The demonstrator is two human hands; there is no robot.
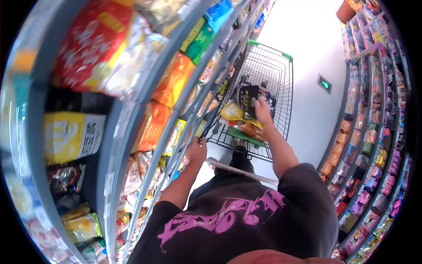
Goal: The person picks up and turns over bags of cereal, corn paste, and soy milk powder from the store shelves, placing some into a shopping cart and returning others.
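Right hand (263, 110) grasping dark packet (247, 98), held over cart (281, 88), above yellow bag (231, 111) and orange packets (252, 130) inside. Left hand (196, 149) closed near shelf edge (184, 132), beside cart's corner; contents of grip unclear.

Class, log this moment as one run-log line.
right hand: holds dark packet over cart | left hand: at shelf edge | cart: holds snack bags

Dark snack packet (247, 99) with pale print, upright over wire cart (281, 88), above yellow packets (231, 111).
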